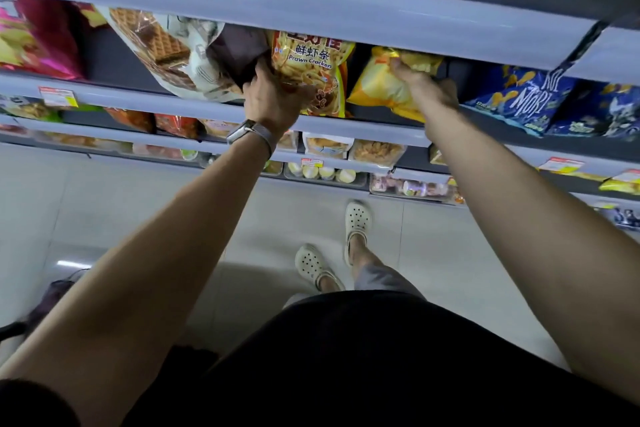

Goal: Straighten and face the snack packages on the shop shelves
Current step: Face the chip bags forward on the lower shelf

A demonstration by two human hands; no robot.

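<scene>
Grips: crackers (308,62), yellow bag (377,87), under shelf (311,10).

2 hands (270,99), approx. 7 pkgs (306,61)

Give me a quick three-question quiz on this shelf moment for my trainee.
1. True or false: the right hand grips the blue bag.
2. Which bag does the left hand hold? A) prawn crackers bag B) pink bag C) green bag
3. Fill in: the wristwatch sits on the ___ wrist.
Key: 1 false, it grips the yellow bag; 2 A; 3 left.
</scene>
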